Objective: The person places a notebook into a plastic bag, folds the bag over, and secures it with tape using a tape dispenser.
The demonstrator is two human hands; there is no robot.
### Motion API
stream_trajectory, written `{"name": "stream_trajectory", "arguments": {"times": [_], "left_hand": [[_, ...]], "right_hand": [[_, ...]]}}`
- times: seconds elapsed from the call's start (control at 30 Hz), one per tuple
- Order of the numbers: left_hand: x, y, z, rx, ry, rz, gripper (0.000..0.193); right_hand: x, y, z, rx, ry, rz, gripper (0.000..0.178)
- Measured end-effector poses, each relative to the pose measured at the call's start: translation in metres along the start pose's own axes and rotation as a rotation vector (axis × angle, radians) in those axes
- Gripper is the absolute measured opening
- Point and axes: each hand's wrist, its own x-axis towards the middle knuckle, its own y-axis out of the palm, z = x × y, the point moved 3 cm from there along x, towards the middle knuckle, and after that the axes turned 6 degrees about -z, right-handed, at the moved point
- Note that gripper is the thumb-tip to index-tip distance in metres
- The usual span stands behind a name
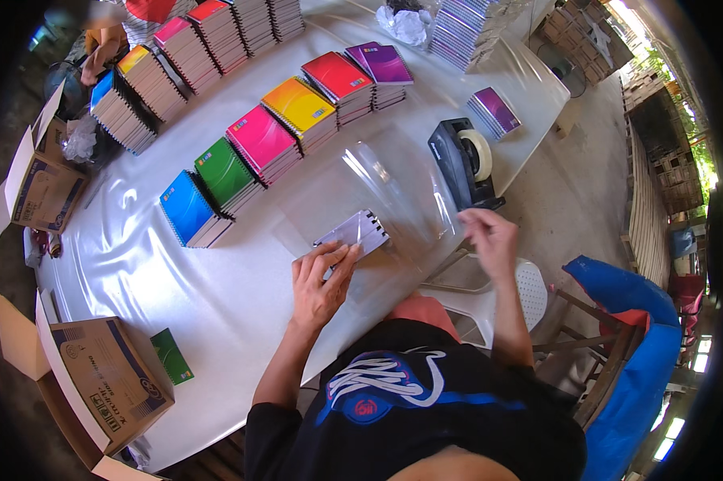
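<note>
Sm. white notebook [361,228]: part hid. under L hand [319,293].
R hand [494,240]: sl. blurred; contact w/ tape dispenser [449,164] can't be told.
Clear plastic sheet [401,172]: edges lost agst. counter [241,284], perh. more than one layer.
Co-worker [143,30]: cut by top edge.
Rear notebook stacks [249,32]: tops part. cut, same edge.
Lower carton [109,385]: flap cut by btm. edge; contents hid.
White stool [531,297]: part. behind R forearm [507,321].
Cover print, var. notebooks: too sm. to tell.

Small spiral-bound notepad [366,231]: pale face up, lying obliquely, apparently on clear plastic film [405,188]. Film: glossy, spread out.
</note>
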Motion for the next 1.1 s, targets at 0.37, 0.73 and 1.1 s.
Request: {"name": "stream_trajectory", "arguments": {"times": [0.37,0.73,1.1], "left_hand": [[-0.002,0.004,0.007,-0.214,-0.139,-0.023,0.044],[0.004,-0.007,0.005,-0.001,-0.267,0.18,0.063],[0.02,0.009,0.007,-0.269,-0.429,0.092,0.066]], "right_hand": [[-0.054,0.131,0.049,0.436,0.554,0.401,0.035],[-0.062,0.126,0.031,0.28,0.59,0.394,0.039],[-0.066,0.085,-0.039,0.214,0.79,0.564,0.048]]}}
